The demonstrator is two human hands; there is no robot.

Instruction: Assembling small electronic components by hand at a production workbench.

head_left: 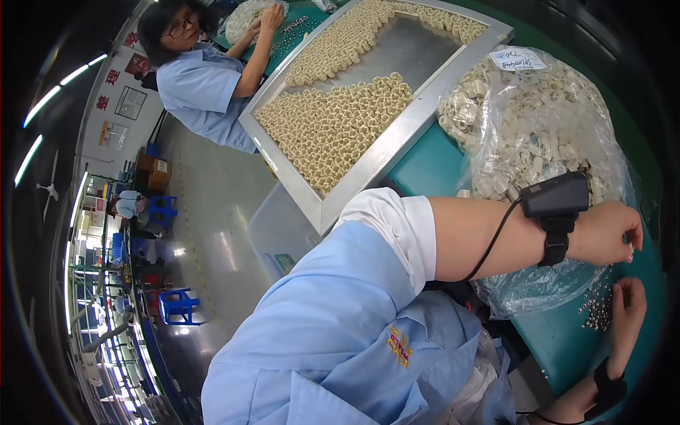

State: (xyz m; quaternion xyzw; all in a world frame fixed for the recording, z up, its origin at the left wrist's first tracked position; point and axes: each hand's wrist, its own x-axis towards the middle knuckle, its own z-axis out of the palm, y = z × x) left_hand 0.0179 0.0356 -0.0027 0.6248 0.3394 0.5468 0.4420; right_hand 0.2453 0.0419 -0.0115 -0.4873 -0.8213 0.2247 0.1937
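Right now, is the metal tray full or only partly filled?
Partly filled: beige parts cover most of the tray, but bare metal shows in the middle.

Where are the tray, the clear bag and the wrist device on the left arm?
tray (407,131), head view, on its bare metal rim.
clear bag (538,142), head view, on the plastic over the pale parts.
wrist device (556,195), head view, on its black body.

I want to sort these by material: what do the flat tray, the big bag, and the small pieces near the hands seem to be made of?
Tray: likely metal, dull grey with a brushed sheen. Bag: thin clear plastic, wrinkled and glossy, its beige contents showing through. Small pieces by the right hand: probably metal, shiny silver; too small to be sure.
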